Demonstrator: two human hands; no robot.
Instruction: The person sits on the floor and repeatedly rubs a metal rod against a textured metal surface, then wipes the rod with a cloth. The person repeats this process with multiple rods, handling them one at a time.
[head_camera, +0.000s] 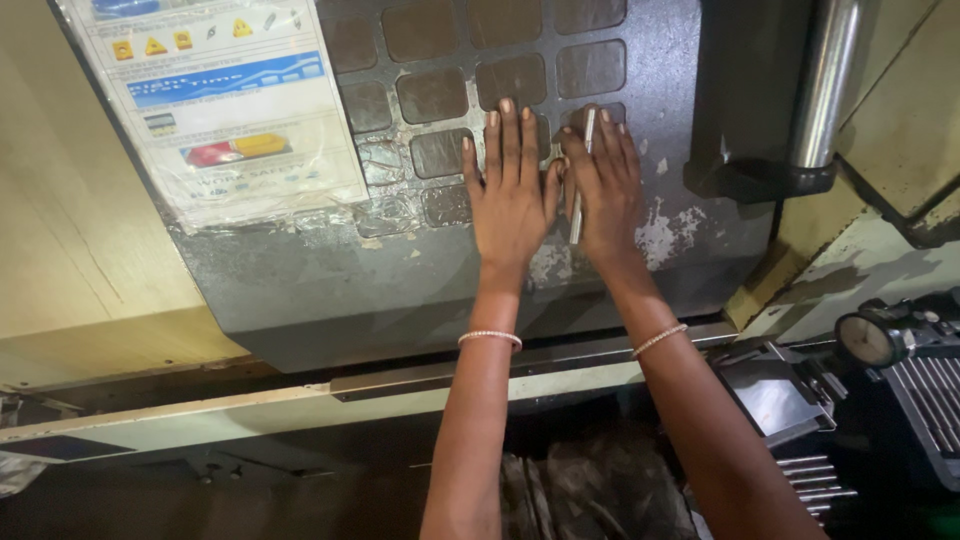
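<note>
Thin pale metal rod (579, 190), upright against the grey machine panel (330, 270), just right of the panel's middle, its top end level with the lowest row of dark square pads (432, 95). Pinned there under the right hand (603, 190): thumb to the left of the rod, fingers extended upward and close together, laid flat across it rather than curled around it. Cannot tell whether the thumb actually grips the rod or merely rests beside it. Immediately to the left, touching thumb to thumb, the left hand (511, 195), fingers straight and slightly spread, palm pressed flat on the panel, fingertips reaching over two of the square pads. Holds nothing. Thin beaded bracelet (490, 337) at the left wrist, a matching one (659, 340) at the right.

Around the hands, worn paint with pale chipped patches, most clearly right of the right wrist. Up and to the left, a laminated instruction sheet (225, 95) under wrinkled clear plastic, with coloured warning symbols, fixed to the panel's upper left part. Up and to the right, a shiny steel column (828, 80) entering a dark housing. Below the panel, a pale horizontal ledge (250, 410). Lower right, well apart from the hands, a round dial gauge (866, 340) beside ribbed dark metal parts (925, 400).
</note>
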